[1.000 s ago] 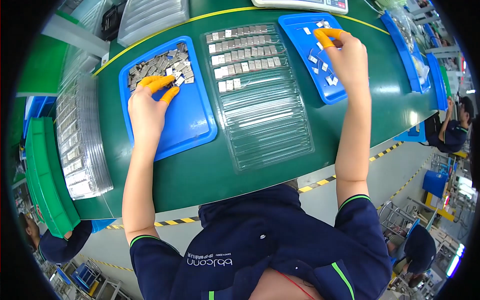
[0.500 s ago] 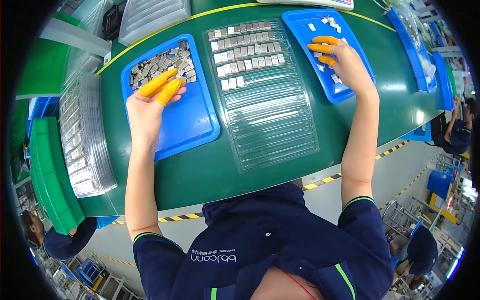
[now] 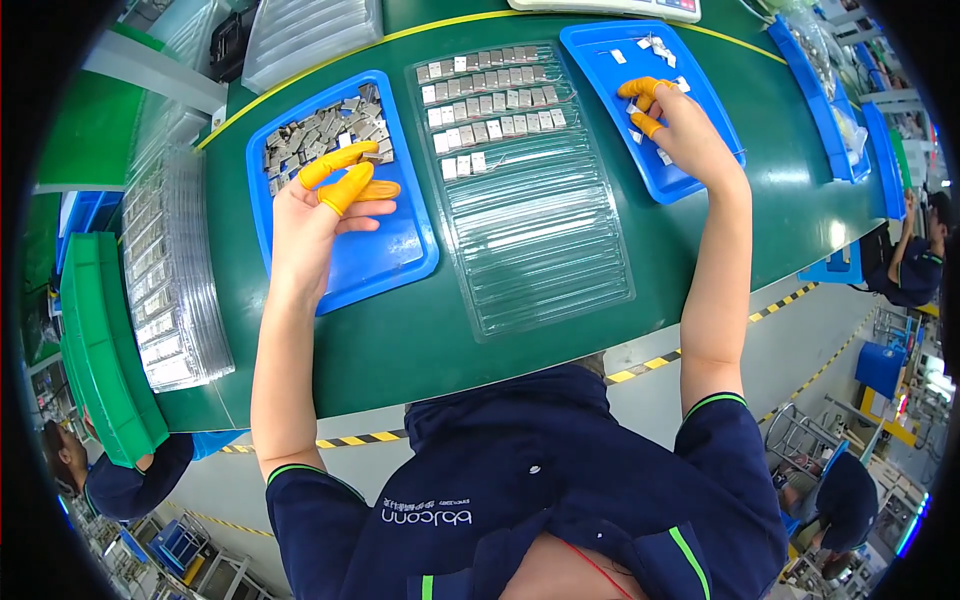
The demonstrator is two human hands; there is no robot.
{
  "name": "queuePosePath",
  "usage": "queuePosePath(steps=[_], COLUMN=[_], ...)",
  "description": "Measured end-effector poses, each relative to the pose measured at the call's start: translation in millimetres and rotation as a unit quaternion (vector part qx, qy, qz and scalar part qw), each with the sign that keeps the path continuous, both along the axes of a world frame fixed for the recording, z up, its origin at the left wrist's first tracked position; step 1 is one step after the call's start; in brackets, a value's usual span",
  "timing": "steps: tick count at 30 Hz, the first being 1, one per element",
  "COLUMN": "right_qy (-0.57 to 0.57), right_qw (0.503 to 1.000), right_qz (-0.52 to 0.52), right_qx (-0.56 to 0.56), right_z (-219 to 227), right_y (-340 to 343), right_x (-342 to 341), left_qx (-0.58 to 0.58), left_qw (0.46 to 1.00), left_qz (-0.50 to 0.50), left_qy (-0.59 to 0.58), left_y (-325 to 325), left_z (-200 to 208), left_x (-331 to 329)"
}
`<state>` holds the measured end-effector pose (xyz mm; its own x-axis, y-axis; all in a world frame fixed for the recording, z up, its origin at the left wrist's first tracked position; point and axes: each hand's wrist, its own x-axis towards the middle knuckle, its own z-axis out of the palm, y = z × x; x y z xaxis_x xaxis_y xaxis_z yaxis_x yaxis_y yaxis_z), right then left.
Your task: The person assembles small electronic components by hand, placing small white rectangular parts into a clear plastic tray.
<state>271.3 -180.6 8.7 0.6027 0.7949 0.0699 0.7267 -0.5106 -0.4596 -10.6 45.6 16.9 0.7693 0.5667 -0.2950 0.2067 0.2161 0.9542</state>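
My left hand (image 3: 318, 215), with yellow finger cots, is over the left blue tray (image 3: 385, 262). Its thumb and forefinger pinch a small metal piece (image 3: 372, 157) beside a heap of similar silvery pieces (image 3: 310, 135). My right hand (image 3: 690, 135), also in yellow cots, reaches into the right blue tray (image 3: 590, 50), where small white parts (image 3: 657, 46) lie scattered. Its fingers are bent toward the thumb; whatever lies between them is hidden. Between the trays, a clear ribbed plastic tray (image 3: 545, 255) carries rows of metal pieces (image 3: 497, 103) in its far slots.
Stacked clear trays (image 3: 165, 280) and a green bin (image 3: 105, 350) stand at the left. More clear trays (image 3: 310, 40) are at the back, near a white device (image 3: 640, 8). Blue bins (image 3: 820, 100) line the right side. Other people sit at both sides.
My left hand has drawn back slightly from the heap and moved right, a metal piece now showing at its fingertips. My right hand's fingers have curled in over the right tray.
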Motion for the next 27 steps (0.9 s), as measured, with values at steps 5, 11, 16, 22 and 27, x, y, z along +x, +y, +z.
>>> queuePosePath(steps=[5, 11, 16, 22, 27], right_qy=[-0.038, -0.082, -0.159, -0.149, 0.283], right_qw=[0.998, 0.992, 0.975, 0.971, 0.918], right_qz=[-0.048, -0.008, -0.096, -0.144, -0.005], right_qx=[-0.033, 0.096, 0.120, 0.123, 0.276], right_z=[5.3, -9.5, -3.2, 19.8, 27.9], right_y=[4.5, -0.8, 2.6, 14.3, 43.4], right_x=[-5.6, 12.7, 7.8, -30.4, -100.6], left_qx=[0.006, 0.003, 0.018, 0.012, -0.039], left_qw=[0.999, 0.997, 0.997, 0.997, 0.997], left_qz=[0.042, 0.071, 0.054, 0.048, 0.042], left_qy=[-0.023, -0.028, -0.054, -0.058, -0.052], left_y=[0.1, -5.0, -15.7, -29.9, -45.3], left_z=[-3.3, -2.9, -2.5, -3.7, -5.1], left_x=[0.7, 5.4, 9.3, 8.7, 12.2])
